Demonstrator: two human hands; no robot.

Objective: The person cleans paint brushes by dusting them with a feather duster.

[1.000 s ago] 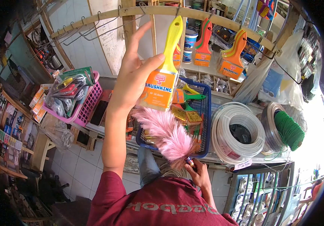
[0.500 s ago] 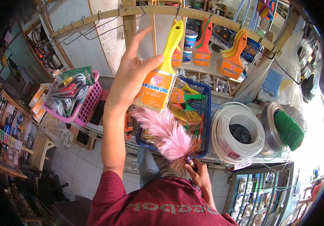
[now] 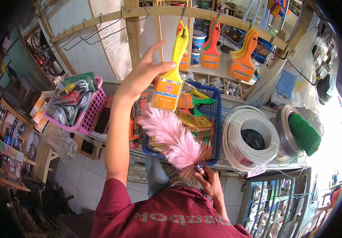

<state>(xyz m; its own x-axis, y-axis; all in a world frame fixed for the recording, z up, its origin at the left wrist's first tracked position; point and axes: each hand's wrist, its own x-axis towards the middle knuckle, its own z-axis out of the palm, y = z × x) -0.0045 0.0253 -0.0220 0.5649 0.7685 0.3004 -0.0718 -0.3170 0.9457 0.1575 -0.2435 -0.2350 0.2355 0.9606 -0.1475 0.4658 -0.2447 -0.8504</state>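
My left hand (image 3: 144,75) is raised under the hook rail, its thumb pressed on the handle of a yellow paintbrush (image 3: 168,89). The brush hangs bristles down, with an orange Brushking wrapper facing me. Its handle top overlaps another paintbrush hanging behind it. Low in front of my shirt, my right hand (image 3: 211,184) is wrapped around the short handle of a pink feather duster (image 3: 175,137). The duster's plumes slant up to the left, reaching just below the yellow brush. Beneath them lies a blue basket (image 3: 217,137) of paintbrushes.
A wooden rail (image 3: 226,23) with metal hooks curves overhead, and red and orange paintbrushes (image 3: 244,59) hang from it. Coiled white cable (image 3: 234,148) and a green cord roll (image 3: 306,135) sit at right. A pink basket (image 3: 95,113) of packaged goods stands at left.
My left hand and the yellow paintbrush have shifted slightly left and away from me, and the brush has turned more upright. The duster and my right hand stay nearly still.
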